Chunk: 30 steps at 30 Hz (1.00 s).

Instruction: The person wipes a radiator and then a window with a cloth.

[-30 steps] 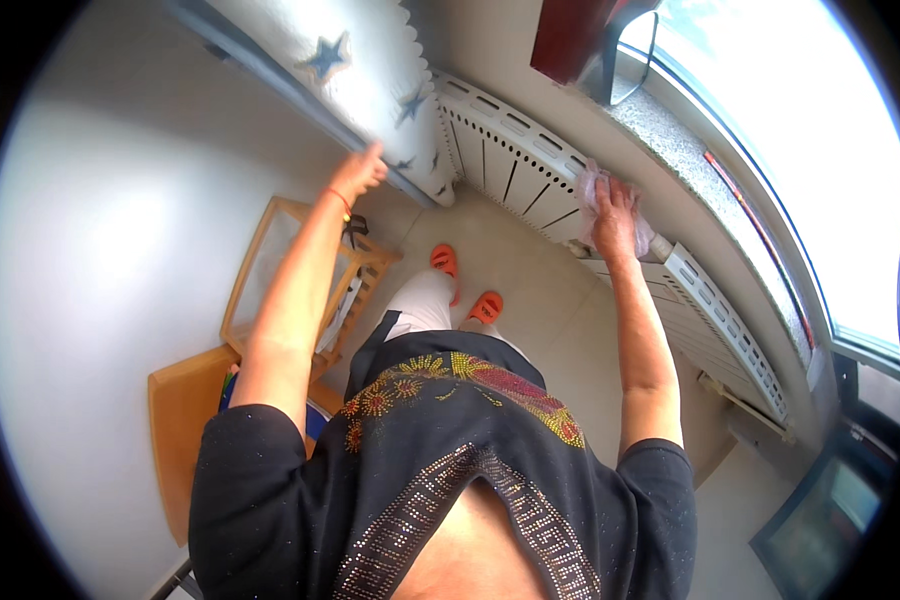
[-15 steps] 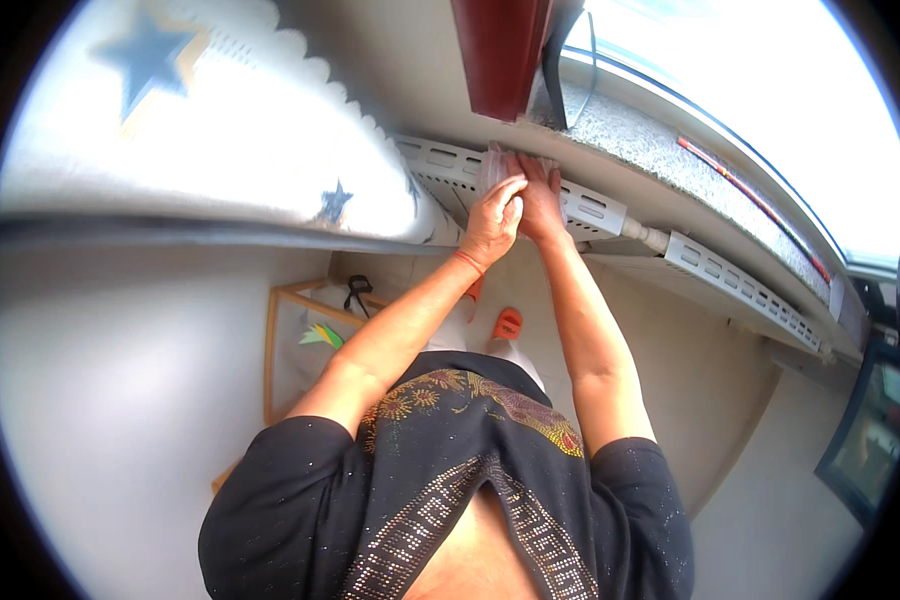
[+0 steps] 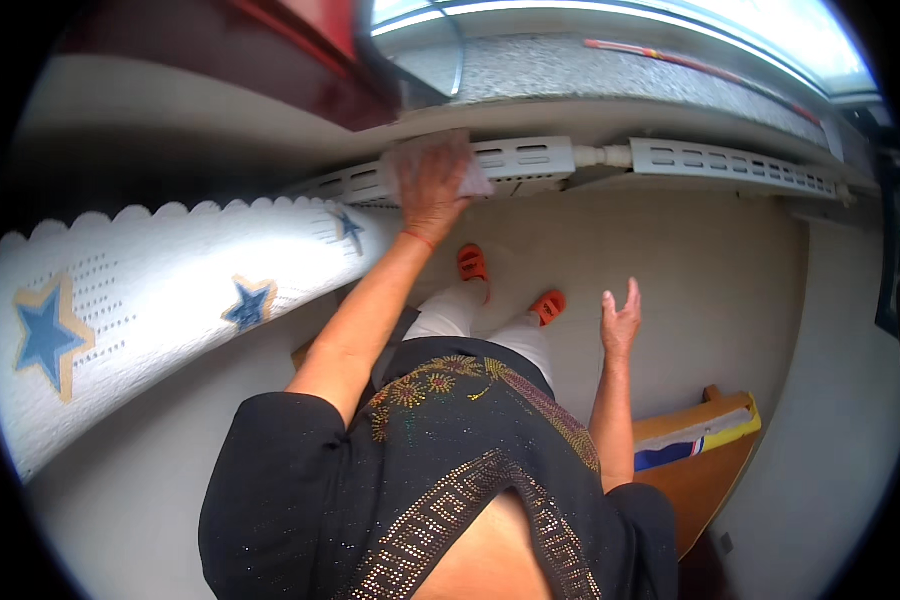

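Note:
My left hand (image 3: 432,190) presses a white cloth (image 3: 473,172) flat against the top of a white slotted radiator (image 3: 530,162) under the window sill. The cloth shows around and under my fingers. My right hand (image 3: 620,318) hangs free at my side over the pale floor, fingers apart and holding nothing. Below me I see my black patterned top, white trousers and orange sandals (image 3: 473,262).
A white curtain with blue stars (image 3: 170,300) hangs at the left, reaching the radiator's left end. A grey speckled window sill (image 3: 610,75) runs above the radiator. A dark red object (image 3: 300,50) stands at top left. A wooden box with coloured items (image 3: 705,455) sits at lower right.
My right hand has let go of the cloth and dropped to my side. My left hand stays on the cloth at the radiator. The view has swung to the right.

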### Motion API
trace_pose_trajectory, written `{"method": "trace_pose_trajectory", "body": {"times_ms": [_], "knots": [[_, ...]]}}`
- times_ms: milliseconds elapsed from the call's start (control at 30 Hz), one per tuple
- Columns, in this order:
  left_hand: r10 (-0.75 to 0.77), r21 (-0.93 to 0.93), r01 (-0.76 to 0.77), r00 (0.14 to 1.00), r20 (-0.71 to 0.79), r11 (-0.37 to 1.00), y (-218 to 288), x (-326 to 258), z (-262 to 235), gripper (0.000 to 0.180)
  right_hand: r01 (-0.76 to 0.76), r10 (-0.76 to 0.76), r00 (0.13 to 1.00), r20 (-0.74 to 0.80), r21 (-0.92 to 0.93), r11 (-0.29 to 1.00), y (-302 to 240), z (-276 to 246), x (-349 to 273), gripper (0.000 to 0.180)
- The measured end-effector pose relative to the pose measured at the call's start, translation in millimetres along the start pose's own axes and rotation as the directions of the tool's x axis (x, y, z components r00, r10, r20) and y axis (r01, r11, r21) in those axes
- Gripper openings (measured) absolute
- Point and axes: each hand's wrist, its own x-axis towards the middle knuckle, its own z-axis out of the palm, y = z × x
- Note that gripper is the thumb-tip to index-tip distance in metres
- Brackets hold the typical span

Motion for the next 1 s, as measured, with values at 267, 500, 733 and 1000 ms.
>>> {"method": "trace_pose_trajectory", "body": {"times_ms": [267, 500, 733, 1000], "knots": [[-0.05, -0.043, 0.044, 0.988, -0.144, 0.998, -4.1, -6.7, 20.2, 0.063, -0.264, 0.227, 0.953, 0.2, 0.186, 0.946, 38.0, -1.9, -106.3, 0.05], [0.018, -0.111, -0.042, 0.977, -0.212, 0.993, 119.7, 41.0, 62.2, 0.051, -0.184, 0.149, 0.967, 0.207, 0.158, 0.97, 82.9, -48.0, -91.7, 0.047], [0.182, -0.1, -0.202, 0.967, -0.178, 0.974, 150.2, 51.6, 93.0, 0.047, -0.227, 0.216, 0.968, 0.129, 0.082, 0.97, 177.6, -89.0, -117.4, 0.045], [-0.319, -0.358, 0.249, 0.936, -0.151, 0.9, 9.0, -7.0, 44.8, 0.047, -0.53, 0.506, 0.84, 0.196, 0.101, 0.842, 288.3, -128.4, -196.9, 0.044]]}}
